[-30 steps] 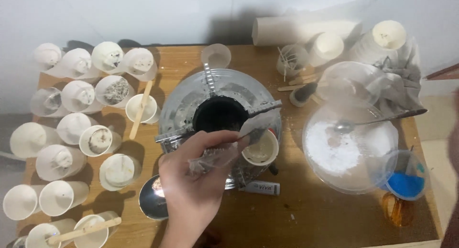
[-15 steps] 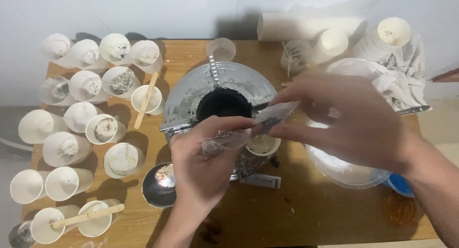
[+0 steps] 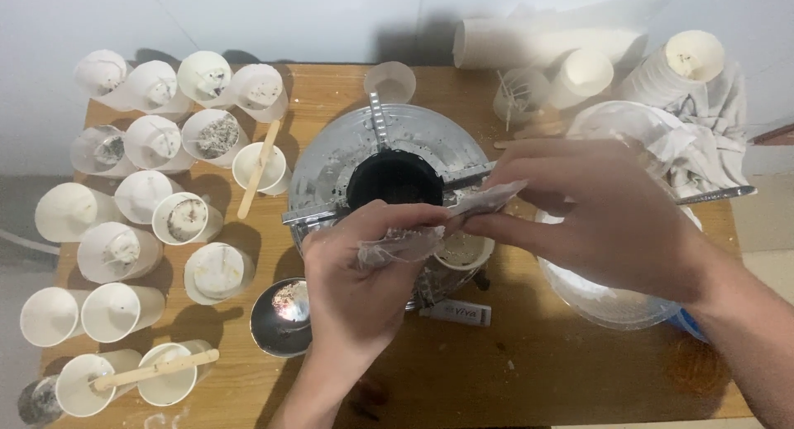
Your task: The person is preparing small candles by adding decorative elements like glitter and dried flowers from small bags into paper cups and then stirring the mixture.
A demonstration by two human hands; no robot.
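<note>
Left hand (image 3: 356,272) clamped on plastic bag (image 3: 430,230) | right hand (image 3: 595,206) pinches its far end | bag over cup (image 3: 465,251) beside burner (image 3: 393,181) | we judge: keep bag level above cup.

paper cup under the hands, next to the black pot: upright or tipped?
Upright. The paper cup stands with its round mouth facing up beside the black pot, partly hidden by the plastic sachet that the left hand and right hand hold.
</note>
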